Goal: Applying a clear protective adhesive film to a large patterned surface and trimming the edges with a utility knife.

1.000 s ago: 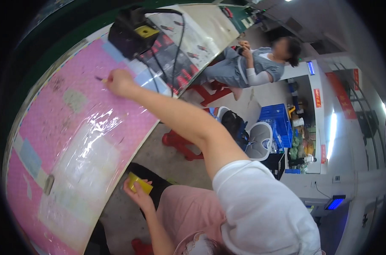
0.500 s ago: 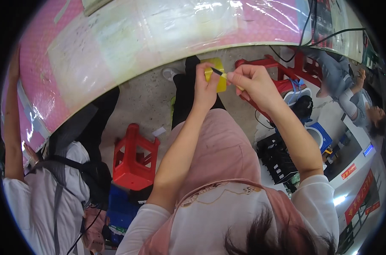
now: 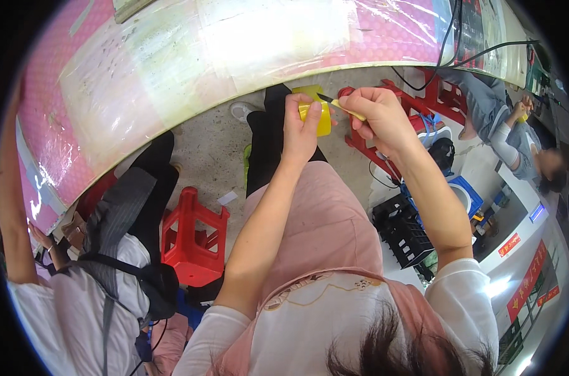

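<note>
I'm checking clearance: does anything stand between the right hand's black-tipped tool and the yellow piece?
Nothing visible does: the black-tipped tool in the right hand overlaps the yellow piece in view, though contact is unclear. The left hand covers part of it.

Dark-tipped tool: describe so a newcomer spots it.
Start at the pink-covered table across the top. Below its edge, near centre, the left hand holds a yellow piece; the right hand pinches the tool. It's the slim one, yellowish handle, dark tip, unlike the broad yellow piece.
</note>
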